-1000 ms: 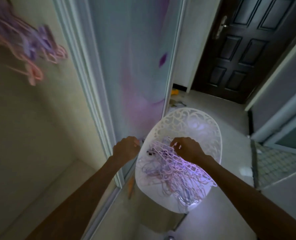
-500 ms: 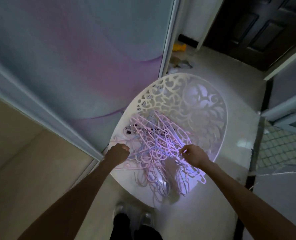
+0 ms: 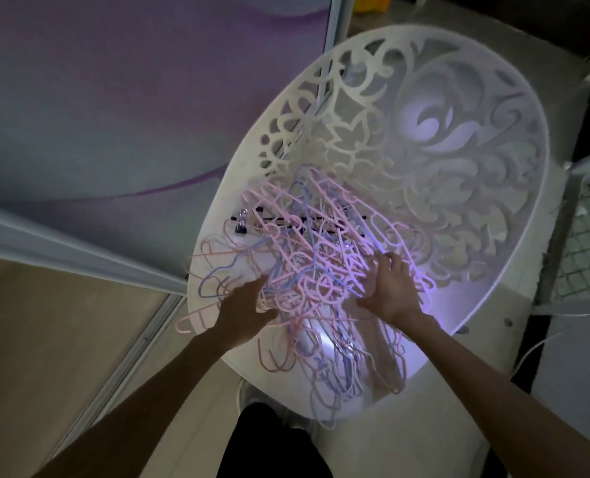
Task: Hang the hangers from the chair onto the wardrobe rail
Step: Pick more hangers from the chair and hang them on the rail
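Note:
A tangled pile of pink and pale blue plastic hangers [image 3: 307, 257] fills the seat of a white chair with an ornate cut-out back [image 3: 441, 139]. A black bar hanger with clips [image 3: 242, 220] lies under the pile at its left. My left hand [image 3: 247, 307] stretches over the near left side of the pile, fingers extended and touching the hangers. My right hand [image 3: 390, 288] lies spread on the right side of the pile, fingertips pushed in among the hangers. Neither hand lifts a hanger. The wardrobe rail is out of view.
The wardrobe's sliding door [image 3: 114, 108], grey with a purple swirl, stands left of the chair. Its floor track [image 3: 131, 346] and the beige wardrobe interior [image 3: 45, 339] lie at the lower left. A tiled strip [image 3: 586, 257] runs at the right. My dark trouser leg [image 3: 272, 443] is below.
My view tipped down and closer to the chair, losing the rail with its hung hangers. My left hand uncurled and reached into the pile; my right hand spread flat over it.

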Demonstrator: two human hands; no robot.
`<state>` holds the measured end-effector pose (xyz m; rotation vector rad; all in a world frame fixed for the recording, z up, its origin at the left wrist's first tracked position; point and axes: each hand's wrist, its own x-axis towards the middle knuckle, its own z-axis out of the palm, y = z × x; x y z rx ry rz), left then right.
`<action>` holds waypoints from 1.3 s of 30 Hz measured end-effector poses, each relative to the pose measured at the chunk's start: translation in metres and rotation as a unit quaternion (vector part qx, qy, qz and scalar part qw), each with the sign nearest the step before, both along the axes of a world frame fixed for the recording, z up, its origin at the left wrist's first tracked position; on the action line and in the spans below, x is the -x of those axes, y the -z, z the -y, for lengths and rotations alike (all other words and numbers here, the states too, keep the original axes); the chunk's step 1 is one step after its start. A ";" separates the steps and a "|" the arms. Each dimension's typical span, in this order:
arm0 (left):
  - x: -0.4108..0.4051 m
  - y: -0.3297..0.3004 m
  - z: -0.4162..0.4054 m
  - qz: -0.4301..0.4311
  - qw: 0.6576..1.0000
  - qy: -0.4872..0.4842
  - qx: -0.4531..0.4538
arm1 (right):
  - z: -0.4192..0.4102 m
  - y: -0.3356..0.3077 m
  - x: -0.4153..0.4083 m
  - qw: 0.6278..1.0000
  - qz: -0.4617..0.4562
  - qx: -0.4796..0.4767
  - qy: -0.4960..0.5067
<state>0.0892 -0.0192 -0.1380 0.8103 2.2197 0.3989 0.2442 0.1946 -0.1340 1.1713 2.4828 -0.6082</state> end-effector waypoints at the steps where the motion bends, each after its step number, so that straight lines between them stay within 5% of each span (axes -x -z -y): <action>1: -0.001 -0.003 -0.004 0.010 0.999 -0.036 -0.031 | 0.000 0.001 -0.002 0.999 -0.035 0.003 0.008; 6: 0.006 -0.026 -0.029 0.128 0.969 -0.170 -0.128 | -0.001 -0.002 -0.011 0.975 -0.193 0.041 0.103; 10: 0.007 -0.041 -0.052 0.291 0.915 -0.246 -0.137 | 0.006 -0.007 -0.013 0.970 -0.209 0.087 0.088; 15: -0.008 -0.059 -0.078 0.343 0.917 -0.154 -0.133 | 0.015 -0.026 -0.018 0.973 -0.209 0.050 0.080; 17: -0.020 -0.070 -0.085 0.388 0.891 -0.175 -0.156 | 0.019 -0.039 -0.020 0.973 -0.214 0.026 0.076; 21: -0.034 -0.096 -0.102 0.370 0.872 -0.269 -0.173 | 0.034 -0.073 -0.021 0.962 -0.269 -0.024 0.025; 27: -0.040 -0.147 -0.089 0.418 0.797 -0.366 -0.235 | 0.061 -0.130 -0.026 0.945 -0.320 0.042 -0.049; 35: -0.043 -0.232 -0.013 0.483 0.739 -0.381 -0.275 | 0.076 -0.235 -0.023 0.938 -0.190 0.233 -0.175; 39: -0.048 -0.274 0.043 0.468 0.725 -0.398 -0.313 | 0.096 -0.288 -0.007 0.924 -0.176 0.155 -0.301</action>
